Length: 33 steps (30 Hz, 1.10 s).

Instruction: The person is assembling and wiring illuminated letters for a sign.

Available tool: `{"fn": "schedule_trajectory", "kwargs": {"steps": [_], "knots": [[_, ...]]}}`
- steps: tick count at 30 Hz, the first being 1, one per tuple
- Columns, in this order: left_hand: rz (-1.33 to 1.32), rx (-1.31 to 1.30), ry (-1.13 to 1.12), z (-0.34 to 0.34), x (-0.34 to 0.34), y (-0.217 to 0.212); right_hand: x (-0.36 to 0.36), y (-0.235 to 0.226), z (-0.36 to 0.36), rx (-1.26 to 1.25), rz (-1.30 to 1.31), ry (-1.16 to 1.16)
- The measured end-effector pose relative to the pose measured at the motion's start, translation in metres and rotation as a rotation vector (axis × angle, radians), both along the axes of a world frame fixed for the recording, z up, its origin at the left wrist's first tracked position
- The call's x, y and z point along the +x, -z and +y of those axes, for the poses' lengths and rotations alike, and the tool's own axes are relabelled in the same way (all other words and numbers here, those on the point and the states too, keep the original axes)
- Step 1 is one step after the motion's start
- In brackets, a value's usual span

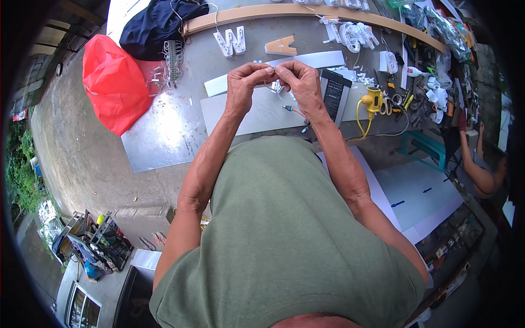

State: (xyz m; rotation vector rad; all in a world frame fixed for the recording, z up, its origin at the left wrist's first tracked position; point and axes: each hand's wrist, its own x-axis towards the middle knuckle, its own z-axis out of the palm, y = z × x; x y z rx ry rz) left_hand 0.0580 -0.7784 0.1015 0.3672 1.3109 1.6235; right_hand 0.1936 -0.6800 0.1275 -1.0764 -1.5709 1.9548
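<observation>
My left hand (242,90) and my right hand (305,87) meet over the metal table (169,131), fingertips pinched close together. Whatever lies between the fingers is too small to make out. A small white piece (277,86) shows just beneath the fingertips; I cannot tell whether it is held. Near my right wrist a thin red wire (298,113) ends in a dark connector (288,108). A flat black and silver box (334,94) lies to the right of that hand. Beyond my hands stand a tan letter A (281,46) and white letter shapes (229,42).
A red bag (115,85) and dark cloth (158,27) lie at the left. A long tan strip (306,11) crosses the back. To the right are a yellow socket block (373,101), scissors (386,105) and cluttered tools. Another person (478,164) is at the far right.
</observation>
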Motion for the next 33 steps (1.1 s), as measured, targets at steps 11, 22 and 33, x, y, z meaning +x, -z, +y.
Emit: {"fn": "schedule_trajectory", "kwargs": {"steps": [11, 22, 33], "knots": [[-0.098, -0.03, 0.068, -0.048, 0.014, 0.0, 0.025, 0.008, -0.046, -0.438, 0.079, 0.003], [-0.094, -0.03, 0.1, -0.079, 0.013, -0.007, 0.024, -0.002, -0.076, 1.14, -0.154, -0.181], [0.179, -0.252, 0.364, -0.112, 0.008, -0.001, 0.058, 0.009, -0.116, 0.305, -0.251, -0.293]]}}
